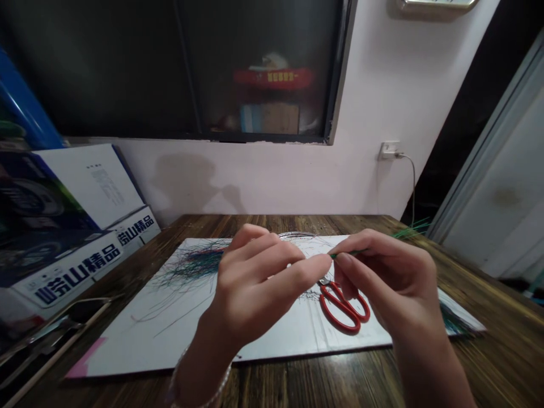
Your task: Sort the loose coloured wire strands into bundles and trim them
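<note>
Above the middle of a flat, white rectangular board [140, 345], which is being supported by a dark brown wooden table [306, 382], a slim bundle of green, wire-like strands [334, 256] is being pinched between the thumb and index finger of the bare right hand [391, 283]. The bare left hand [263, 277] is being held close, its fingertips meeting the right hand's; whether the bundle is being gripped on that side cannot be told. Over the board's far right edge, a spray of loose green tips [410, 230], apparently the bundle's end, is being left unsupported. If the right pinch is being eased too early, the bundle could be dropped or fanned apart. On the board's right half, red-handled metal scissors [345, 305] are being partly overhung by the right hand and could be knocked if it is being lowered carelessly. On the board's left part, a loose, dark green-and-blue strand tangle [191, 266] could be snagged by a leftward sweep.
</note>
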Demonstrator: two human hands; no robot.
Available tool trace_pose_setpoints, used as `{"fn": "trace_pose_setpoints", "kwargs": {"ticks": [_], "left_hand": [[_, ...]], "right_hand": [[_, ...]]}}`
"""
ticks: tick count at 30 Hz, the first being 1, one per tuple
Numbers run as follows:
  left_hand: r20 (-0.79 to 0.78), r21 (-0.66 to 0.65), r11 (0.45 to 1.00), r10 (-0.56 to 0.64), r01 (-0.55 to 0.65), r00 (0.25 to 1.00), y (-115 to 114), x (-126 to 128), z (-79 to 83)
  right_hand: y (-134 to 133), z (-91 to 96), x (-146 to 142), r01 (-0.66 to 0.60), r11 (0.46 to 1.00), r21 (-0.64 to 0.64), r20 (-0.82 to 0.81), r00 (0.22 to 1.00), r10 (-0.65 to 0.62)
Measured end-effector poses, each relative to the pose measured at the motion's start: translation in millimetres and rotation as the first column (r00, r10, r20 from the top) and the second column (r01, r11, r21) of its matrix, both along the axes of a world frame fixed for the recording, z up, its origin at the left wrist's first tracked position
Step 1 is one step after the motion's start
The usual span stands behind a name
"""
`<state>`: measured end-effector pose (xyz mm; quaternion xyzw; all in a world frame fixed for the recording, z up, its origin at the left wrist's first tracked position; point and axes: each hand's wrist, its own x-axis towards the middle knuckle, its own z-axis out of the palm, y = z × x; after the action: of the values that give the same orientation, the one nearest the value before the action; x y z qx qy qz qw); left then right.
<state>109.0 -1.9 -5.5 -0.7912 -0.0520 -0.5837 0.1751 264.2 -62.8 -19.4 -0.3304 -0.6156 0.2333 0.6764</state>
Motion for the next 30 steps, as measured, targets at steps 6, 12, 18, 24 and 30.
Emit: {"fn": "trace_pose_setpoints", "kwargs": {"ticks": [6, 12, 18, 24, 30], "left_hand": [[0.009, 0.039, 0.999, 0.010, -0.010, 1.000, -4, -1, -1.2], [0.008, 0.004, 1.000, 0.010, -0.010, 1.000, -10, -5, -0.8], [0.007, 0.053, 0.997, 0.053, -0.054, 0.999, -14, -4, 0.4], [-0.005, 0.050, 0.997, 0.057, -0.057, 0.998, -14, -5, -0.8], [-0.015, 0.005, 1.000, 0.019, -0.019, 1.000, -16, -7, -0.3]], "right_hand": [[-2, -0.2, -3, 0.057, 0.997, 0.051, 0.013, 0.998, -0.058], [-5, -2.0, -7, 0.100, 0.988, 0.117, 0.031, 0.994, -0.104], [-6, -1.5, -6, 0.117, 0.987, 0.113, 0.032, 0.992, -0.121], [-7, -1.1, -6, 0.140, 0.983, 0.115, 0.055, 0.988, -0.147], [-8, -0.8, -7, 0.136, 0.982, 0.130, 0.056, 0.988, -0.144]]}}
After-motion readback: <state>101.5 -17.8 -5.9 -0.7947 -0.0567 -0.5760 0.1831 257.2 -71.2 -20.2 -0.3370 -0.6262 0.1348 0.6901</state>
